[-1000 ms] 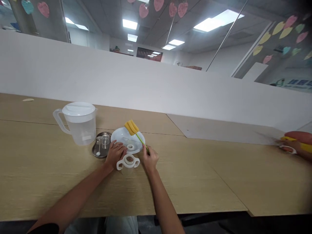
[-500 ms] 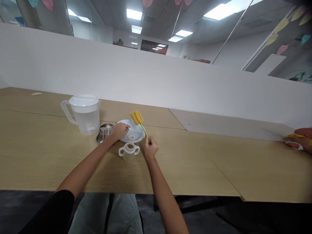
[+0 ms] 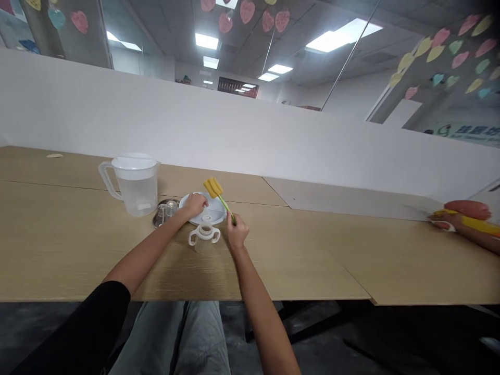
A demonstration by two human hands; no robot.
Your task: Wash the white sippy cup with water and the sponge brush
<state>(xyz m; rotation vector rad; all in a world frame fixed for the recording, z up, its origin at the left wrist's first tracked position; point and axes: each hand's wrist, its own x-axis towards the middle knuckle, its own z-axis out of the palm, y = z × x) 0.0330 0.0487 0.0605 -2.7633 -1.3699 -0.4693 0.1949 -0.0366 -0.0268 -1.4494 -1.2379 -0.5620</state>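
Observation:
My right hand (image 3: pixel 237 232) is closed around the green handle of a yellow sponge brush (image 3: pixel 213 187), whose head points up and left above the white plate (image 3: pixel 219 215). Over the plate's left side, my left hand (image 3: pixel 195 205) has its fingers curled; anything between them is hidden. A small white ring-shaped part (image 3: pixel 207 219) lies at the plate's near edge. Just in front stands a clear baby bottle (image 3: pixel 204 237) with a white two-handled collar and an open top. Left of my left hand, a small metal tray (image 3: pixel 157 221) bears small clear pieces.
A clear lidded pitcher (image 3: pixel 137 190) stands at the left behind the metal tray. A flat pale piece (image 3: pixel 54 155) lies far left. A white wall (image 3: pixel 242 135) borders the table's back. At far right, another person's hand (image 3: pixel 449 217) holds something partly white.
The view has tilted up and shifted slightly right. My left hand has moved a little inward over the plate with fingers more curled. The brush stays in my right hand.

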